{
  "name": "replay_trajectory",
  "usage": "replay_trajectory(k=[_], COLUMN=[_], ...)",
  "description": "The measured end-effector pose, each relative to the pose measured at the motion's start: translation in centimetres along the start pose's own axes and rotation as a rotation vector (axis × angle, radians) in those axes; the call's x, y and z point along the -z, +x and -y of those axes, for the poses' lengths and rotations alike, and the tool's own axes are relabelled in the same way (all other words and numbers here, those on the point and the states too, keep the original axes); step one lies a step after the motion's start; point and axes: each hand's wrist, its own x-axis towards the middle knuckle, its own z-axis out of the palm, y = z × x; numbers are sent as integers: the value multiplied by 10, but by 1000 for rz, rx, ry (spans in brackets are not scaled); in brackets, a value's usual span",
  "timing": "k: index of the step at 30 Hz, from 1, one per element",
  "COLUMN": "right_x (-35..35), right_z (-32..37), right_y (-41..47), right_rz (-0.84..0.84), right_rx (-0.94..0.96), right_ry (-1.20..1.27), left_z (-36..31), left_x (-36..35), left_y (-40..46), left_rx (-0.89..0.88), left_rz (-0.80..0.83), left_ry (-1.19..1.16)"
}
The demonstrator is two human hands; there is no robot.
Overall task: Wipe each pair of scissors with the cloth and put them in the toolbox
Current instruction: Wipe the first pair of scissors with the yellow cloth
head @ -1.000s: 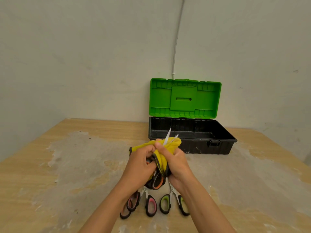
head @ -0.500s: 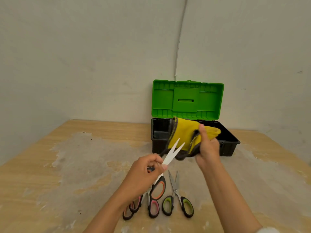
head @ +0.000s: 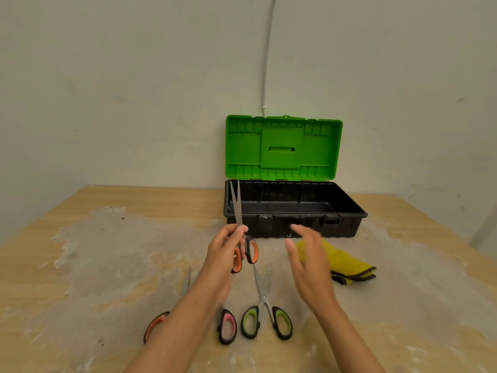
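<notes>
Here, left hand [head: 224, 251] closed around orange-handled scissors [head: 243, 232], pinched near the pivot, blades slightly parted and pointing up, tips overlapping the front left corner of the toolbox [head: 347, 208] in the view. Handles hanging below the fingers, above the table [head: 107, 238]. Right hand [head: 309, 265] open, fingers spread and blurred, holding nothing, raised just beside the yellow cloth [head: 344, 262]. Cloth crumpled on the table, dark trim showing at its near edge, just in front of the toolbox's right half. Toolbox black, green lid [head: 283, 148] standing upright against the wall [head: 134, 90], inside bare as far as visible. Green-handled scissors [head: 265, 305] flat on the table between the two forearms, blades a little open, pointing away. Pink-handled scissors [head: 227, 328] just left of those, mostly hidden under the left forearm. Further left, another orange-handled pair [head: 154, 325], also partly covered by that arm, one thin blade showing above it.
</notes>
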Motion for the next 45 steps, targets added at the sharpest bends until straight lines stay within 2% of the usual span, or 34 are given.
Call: replay_trajectory(k=[3, 8, 11, 15, 20, 25, 28, 33, 39, 42, 45], right_x=[-15, -27, -26, -22, -10, -27, -33, -37, -50, -65, -75], right_z=[37, 47, 50, 54, 52, 71, 65, 42, 23, 17, 13], right_y=[-10, -5, -1, 6, 23, 36, 51, 97, 160, 168, 173], right_rz=[189, 230, 188, 100, -39, -76, -37, 109, 344, 479, 555], right_rx=[-40, -78, -153, -93, 34, -52, -100, -180, -250, -311, -355], right_ry=[394, 552, 672, 590, 371, 500, 519, 350, -181, -390, -478], left_z=[8, 11, 14, 5, -16, -6, -5, -11, -9, -2, 7], left_x=[-7, -9, -9, -9, -8, -45, -53, -42, -31, -30, -32], left_y=[4, 9, 11, 12, 28, 34, 48, 106, 179, 201, 210], left_rx=[71, 46, -40, -261, -395, -466, -457, -405, -364, -350, -331], left_rz=[6, 44, 54, 84, 39, 4, 11, 73, 15, 85, 134], left_ry=[-153, -96, 76, 328, 399, 474, 502, 754, 981, 1207, 1483])
